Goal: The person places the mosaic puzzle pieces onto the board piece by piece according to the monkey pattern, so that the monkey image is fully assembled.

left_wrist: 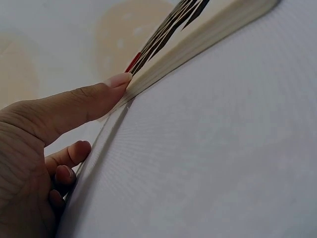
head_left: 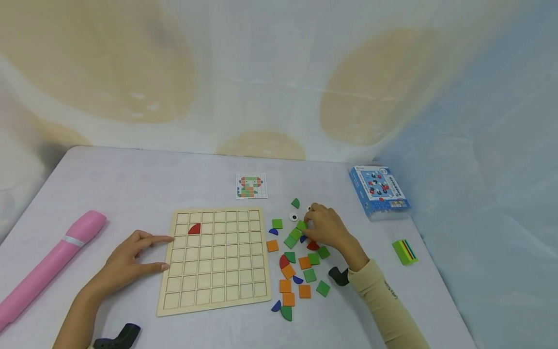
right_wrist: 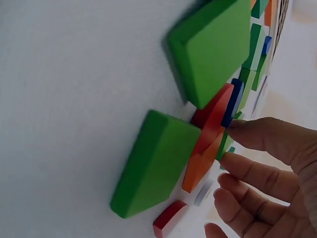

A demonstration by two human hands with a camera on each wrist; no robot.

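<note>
A pale wooden grid board (head_left: 218,259) lies flat, with one red quarter-circle piece (head_left: 194,229) in a cell near its upper left. The left hand (head_left: 126,261) touches the board's left edge with thumb and index finger stretched out and apart; in the left wrist view the thumb (left_wrist: 106,94) rests against the board's side. Over the loose pieces, the right hand (head_left: 327,225) pinches a green square tile (right_wrist: 226,145) between thumb and index finger. Beside those fingertips lie a blue half-circle piece (right_wrist: 234,101) and red piece (right_wrist: 213,116). Larger green squares (right_wrist: 213,49) appear nearer that camera.
Orange squares (head_left: 285,286), green pieces and blue half-circles are scattered right of the board. A white eye disc (head_left: 294,217) lies above them. Behind stands a pattern card (head_left: 251,185). A blue box (head_left: 379,191) and a green stack (head_left: 405,252) are at right, a pink object (head_left: 52,266) at left.
</note>
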